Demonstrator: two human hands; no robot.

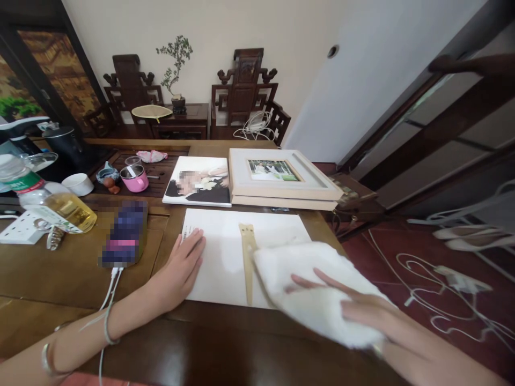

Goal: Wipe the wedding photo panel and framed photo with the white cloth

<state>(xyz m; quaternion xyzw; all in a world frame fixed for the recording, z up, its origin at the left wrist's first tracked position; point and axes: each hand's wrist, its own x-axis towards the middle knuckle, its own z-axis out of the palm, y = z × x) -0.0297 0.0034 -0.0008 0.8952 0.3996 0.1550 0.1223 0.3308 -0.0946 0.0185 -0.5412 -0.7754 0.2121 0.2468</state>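
Note:
On the table lies a white rectangular panel (217, 268), with a long tapering beige strip (247, 262), pierced by small holes at its wide end, running down it. My left hand (185, 265) rests flat on the panel's left edge, fingers stretched out. My right hand (346, 303) grips a fluffy white cloth (301, 268) over the panel's right side; hand and cloth are smeared by motion. The cloth hides the panel's lower right corner. Just beyond stand a white-edged photo panel (201, 182) and two stacked pale wooden photo frames (317, 187).
A phone (124, 233) with white charging cables lies left. Beyond it are a bottle of yellow liquid (70, 209), a power strip (22, 228), a pink cup (134, 178) and a white bowl (78, 184). The table's right edge runs beside the panel; cables (442, 289) trail on the floor.

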